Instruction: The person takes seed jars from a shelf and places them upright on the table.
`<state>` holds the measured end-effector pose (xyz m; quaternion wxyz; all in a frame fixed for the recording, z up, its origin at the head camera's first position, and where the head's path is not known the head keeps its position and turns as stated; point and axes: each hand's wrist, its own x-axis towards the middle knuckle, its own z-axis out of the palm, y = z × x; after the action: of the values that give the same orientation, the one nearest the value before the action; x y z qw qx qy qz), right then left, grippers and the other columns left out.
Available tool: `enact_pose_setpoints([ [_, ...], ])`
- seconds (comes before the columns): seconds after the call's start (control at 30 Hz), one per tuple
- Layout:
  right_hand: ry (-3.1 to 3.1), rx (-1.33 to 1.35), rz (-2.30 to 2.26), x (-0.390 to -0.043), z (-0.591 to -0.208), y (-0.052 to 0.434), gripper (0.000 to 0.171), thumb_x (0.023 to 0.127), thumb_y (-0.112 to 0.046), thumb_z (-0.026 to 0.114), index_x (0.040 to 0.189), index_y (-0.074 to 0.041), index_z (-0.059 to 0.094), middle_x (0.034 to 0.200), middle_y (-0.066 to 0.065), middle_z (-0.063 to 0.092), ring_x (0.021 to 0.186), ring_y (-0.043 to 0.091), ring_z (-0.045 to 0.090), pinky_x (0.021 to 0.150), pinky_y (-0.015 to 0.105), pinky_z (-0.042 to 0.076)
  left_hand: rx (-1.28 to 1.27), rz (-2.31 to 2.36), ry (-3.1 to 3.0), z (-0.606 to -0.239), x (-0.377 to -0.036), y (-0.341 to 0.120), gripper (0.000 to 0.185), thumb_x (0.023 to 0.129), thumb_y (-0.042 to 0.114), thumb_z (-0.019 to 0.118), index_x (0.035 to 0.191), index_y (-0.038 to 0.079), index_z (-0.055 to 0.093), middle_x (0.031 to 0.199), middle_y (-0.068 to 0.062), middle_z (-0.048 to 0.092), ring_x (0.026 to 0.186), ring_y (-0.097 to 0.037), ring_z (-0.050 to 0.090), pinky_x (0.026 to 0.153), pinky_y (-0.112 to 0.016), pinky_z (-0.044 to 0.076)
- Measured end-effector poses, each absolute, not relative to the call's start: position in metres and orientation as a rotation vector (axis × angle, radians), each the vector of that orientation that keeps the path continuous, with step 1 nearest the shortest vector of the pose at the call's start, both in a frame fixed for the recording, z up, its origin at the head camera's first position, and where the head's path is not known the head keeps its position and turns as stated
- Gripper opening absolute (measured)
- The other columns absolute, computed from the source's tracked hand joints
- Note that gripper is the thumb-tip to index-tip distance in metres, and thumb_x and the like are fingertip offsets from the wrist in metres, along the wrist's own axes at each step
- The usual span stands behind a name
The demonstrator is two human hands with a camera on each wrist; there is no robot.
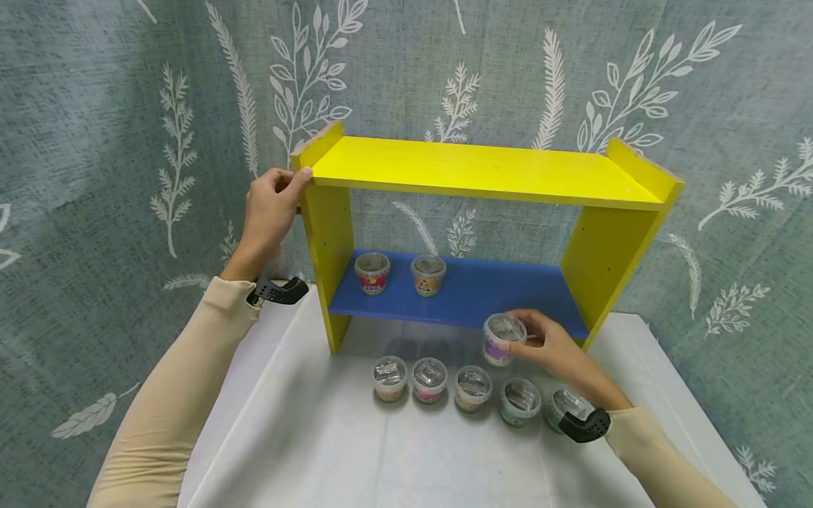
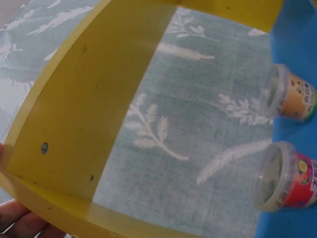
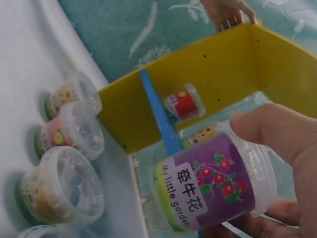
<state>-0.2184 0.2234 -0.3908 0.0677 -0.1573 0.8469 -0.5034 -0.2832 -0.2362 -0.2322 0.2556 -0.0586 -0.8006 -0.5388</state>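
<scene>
My right hand (image 1: 552, 349) grips a small clear plastic tub with a purple label (image 3: 213, 181), printed with red flowers and "My little garden". In the head view this tub overlaps the front edge of the blue shelf board (image 1: 502, 289). At the upper left corner of the yellow shelf unit (image 1: 470, 166), my left hand (image 1: 273, 204) holds the side panel, thumb on the front and fingers behind. On the blue board stand a red-labelled tub (image 1: 372, 274) and an orange-labelled tub (image 1: 428, 275), side by side toward the left.
A row of similar tubs stands on the white tablecloth before the unit: a tan one (image 1: 389, 379), a pink one (image 1: 429, 381), another tan one (image 1: 473, 389) and a green one (image 1: 520, 402). Another tub (image 1: 568, 408) sits partly behind my right wrist. Patterned cloth (image 1: 406, 63) hangs behind.
</scene>
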Motion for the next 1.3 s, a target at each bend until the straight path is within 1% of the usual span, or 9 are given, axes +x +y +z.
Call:
enact_pose_setpoints([
  [0.17, 2.498, -0.460, -1.541, -0.214, -0.398, 0.225, 0.064, 0.092, -0.039, 0.079, 0.146, -0.021, 0.049, 0.139, 0.007, 0.056, 0.114, 0.028, 0.063, 0.093, 0.041, 0.055, -0.164, -1.465, -2.171, -0.232, -0.283, -0.236, 0.058, 0.100, 0.058, 0.057, 0.123, 0.005, 0.062, 0.111, -0.006, 0.061, 0.094, -0.016, 0.059, 0.083, -0.030, 0.052],
  [0.33, 2.478, -0.444, -1.537, -0.207, -0.403, 0.225, 0.064, 0.092, -0.038, 0.080, 0.146, -0.022, 0.049, 0.140, 0.007, 0.055, 0.115, 0.028, 0.063, 0.093, 0.038, 0.055, -0.164, -1.461, -2.170, -0.232, -0.283, -0.236, 0.058, 0.100, 0.058, 0.057, 0.123, 0.004, 0.062, 0.110, -0.006, 0.061, 0.094, -0.016, 0.058, 0.082, -0.029, 0.051],
  [0.47, 2.489, -0.457, -1.513, -0.201, -0.408, 0.223, 0.064, 0.092, -0.037, 0.080, 0.146, -0.021, 0.050, 0.138, 0.007, 0.057, 0.115, 0.027, 0.062, 0.092, 0.036, 0.055, -0.167, -1.465, -2.167, -0.233, -0.283, -0.237, 0.057, 0.101, 0.056, 0.057, 0.123, 0.004, 0.062, 0.110, -0.005, 0.061, 0.093, -0.016, 0.057, 0.082, -0.029, 0.051],
  [0.6, 2.483, -0.453, -1.514, -0.195, -0.411, 0.221, 0.062, 0.092, -0.035, 0.080, 0.145, -0.021, 0.051, 0.134, 0.007, 0.059, 0.112, 0.028, 0.063, 0.090, 0.036, 0.056, -0.176, -1.471, -2.163, -0.233, -0.285, -0.237, 0.058, 0.100, 0.057, 0.058, 0.123, 0.004, 0.062, 0.109, -0.005, 0.061, 0.093, -0.016, 0.058, 0.082, -0.029, 0.051],
  [0.8, 2.419, -0.440, -1.562, -0.189, -0.416, 0.220, 0.062, 0.092, -0.031, 0.081, 0.144, -0.017, 0.051, 0.130, 0.011, 0.060, 0.107, 0.031, 0.065, 0.086, 0.036, 0.058, -0.178, -1.473, -2.163, -0.233, -0.285, -0.238, 0.058, 0.100, 0.057, 0.057, 0.124, 0.004, 0.061, 0.110, -0.006, 0.061, 0.094, -0.016, 0.058, 0.082, -0.029, 0.051],
  [1.03, 2.422, -0.535, -1.541, -0.182, -0.421, 0.221, 0.061, 0.093, -0.025, 0.079, 0.146, -0.013, 0.051, 0.131, 0.012, 0.059, 0.111, 0.029, 0.063, 0.090, 0.032, 0.055, -0.174, -1.470, -2.164, -0.234, -0.286, -0.239, 0.058, 0.100, 0.058, 0.057, 0.123, 0.004, 0.062, 0.109, -0.006, 0.061, 0.093, -0.017, 0.058, 0.082, -0.029, 0.051],
  [1.3, 2.408, -0.594, -1.522, -0.175, -0.429, 0.221, 0.062, 0.093, -0.024, 0.080, 0.147, -0.015, 0.050, 0.135, 0.010, 0.057, 0.113, 0.026, 0.062, 0.093, 0.030, 0.054, -0.184, -1.477, -2.157, -0.234, -0.285, -0.239, 0.057, 0.100, 0.057, 0.058, 0.123, 0.005, 0.062, 0.108, -0.005, 0.060, 0.092, -0.016, 0.058, 0.081, -0.029, 0.051],
])
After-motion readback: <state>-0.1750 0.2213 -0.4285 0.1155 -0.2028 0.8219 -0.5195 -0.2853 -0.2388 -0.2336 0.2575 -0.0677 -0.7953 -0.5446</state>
